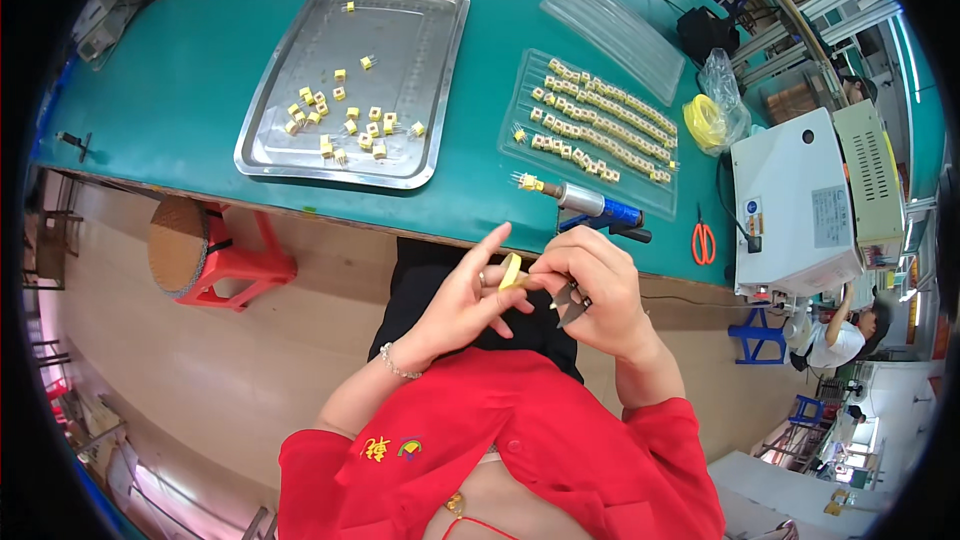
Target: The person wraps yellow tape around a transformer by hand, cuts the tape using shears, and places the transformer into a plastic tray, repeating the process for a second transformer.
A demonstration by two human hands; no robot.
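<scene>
Over my lap, just off the table's front edge, my two hands meet at a strip of yellow tape (511,271). My left hand (462,298) holds the tape at its fingers, with the index finger stretched out. The right hand (598,285) has its thumb and fingertips pinched at the tape's near end. A pair of small dark snips (572,306) is tucked in that same hand, blades showing below the fingers. Beyond the hands, a small yellow coil part with pins (529,182) sits on the tip of a silver and blue spindle tool (583,200) at the table edge.
A metal tray (345,178) with loose yellow parts (320,100) lies at left. A clear plastic tray (520,90) holds rows of them, its lid (615,35) behind. Orange-handled scissors (704,242), yellow tape rolls (705,122) and a white machine (795,205) are at right.
</scene>
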